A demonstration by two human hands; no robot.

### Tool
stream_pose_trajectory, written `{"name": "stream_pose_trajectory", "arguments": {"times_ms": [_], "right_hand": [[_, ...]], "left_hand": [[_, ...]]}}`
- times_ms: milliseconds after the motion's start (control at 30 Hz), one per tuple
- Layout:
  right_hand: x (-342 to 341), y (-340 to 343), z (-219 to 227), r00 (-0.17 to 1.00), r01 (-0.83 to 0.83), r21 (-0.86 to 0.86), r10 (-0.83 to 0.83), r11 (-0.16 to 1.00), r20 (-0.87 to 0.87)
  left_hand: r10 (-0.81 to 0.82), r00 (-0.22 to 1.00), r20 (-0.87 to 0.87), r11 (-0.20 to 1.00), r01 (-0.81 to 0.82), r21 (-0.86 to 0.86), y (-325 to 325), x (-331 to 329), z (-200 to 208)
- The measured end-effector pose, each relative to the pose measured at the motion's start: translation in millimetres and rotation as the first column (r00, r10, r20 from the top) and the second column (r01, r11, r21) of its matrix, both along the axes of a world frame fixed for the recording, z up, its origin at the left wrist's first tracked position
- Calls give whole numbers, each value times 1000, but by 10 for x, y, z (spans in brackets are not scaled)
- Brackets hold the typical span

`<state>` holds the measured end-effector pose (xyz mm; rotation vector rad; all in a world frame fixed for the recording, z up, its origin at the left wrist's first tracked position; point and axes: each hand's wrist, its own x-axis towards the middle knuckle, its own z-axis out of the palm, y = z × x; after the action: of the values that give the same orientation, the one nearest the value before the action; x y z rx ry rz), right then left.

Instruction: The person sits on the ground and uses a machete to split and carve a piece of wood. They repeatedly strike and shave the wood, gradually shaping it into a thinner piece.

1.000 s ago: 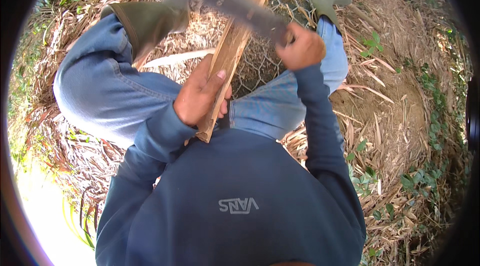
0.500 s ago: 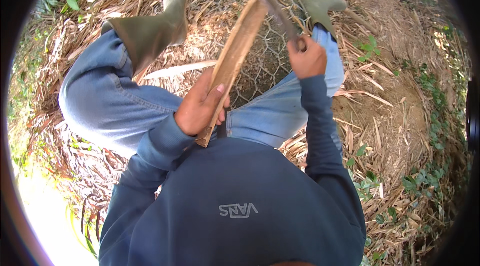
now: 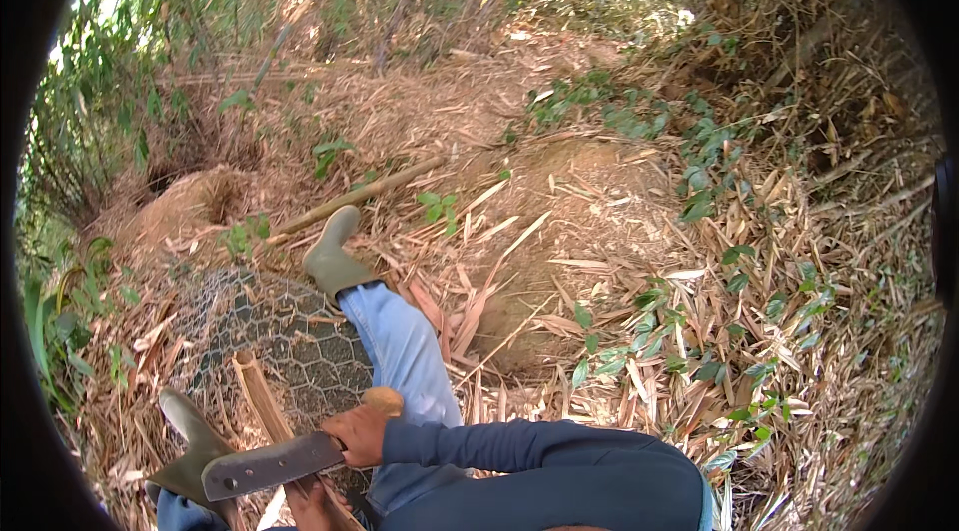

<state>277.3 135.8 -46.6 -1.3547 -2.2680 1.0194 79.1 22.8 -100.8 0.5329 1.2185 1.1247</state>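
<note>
At the near edge of the mesh (image 3: 315,339), the person's left hand (image 3: 312,507) is wrapped round the lower part of a wooden strip (image 3: 263,399), perhaps split bamboo; the blade hides some of those fingers. The right hand (image 3: 358,434) is clenched on a big knife (image 3: 268,464), with a pale, rounded butt (image 3: 384,399), likely the handle's, standing out past the fist. The dark blade lies crosswise over the strip, just above the left hand; whether it touches, I can't tell from here.

The strip slants up from that grip, its far end over the mesh. I'd judge it light, dry and stiff, rough enough not to slip, though it may split along its length and its edges may splinter. The low end is a sensible hold, provided the fingers sit clear of the blade.

Beside the mesh's near left corner is one boot (image 3: 193,446); a leg in jeans (image 3: 407,341) runs down its right side to the other boot (image 3: 338,256) at the far right corner. The wire covers something dark and bulging. Beyond, a pole (image 3: 365,193) lies across dry litter (image 3: 400,116), with bare soil (image 3: 589,166) to its right, then leafy plants (image 3: 699,166) and, farthest off, a sunlit thicket (image 3: 270,1).
</note>
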Motion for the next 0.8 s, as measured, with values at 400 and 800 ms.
{"name": "stream_pose_trajectory", "arguments": {"times_ms": [400,800], "right_hand": [[95,114,104,997,77,24,-78,997,22],[35,368,-101,963,227,73,-235,971,129]], "left_hand": [[54,979,195,990,-27,-136,104,163,429],[-136,641,-755,982,190,-15,-163,222,370]]}}
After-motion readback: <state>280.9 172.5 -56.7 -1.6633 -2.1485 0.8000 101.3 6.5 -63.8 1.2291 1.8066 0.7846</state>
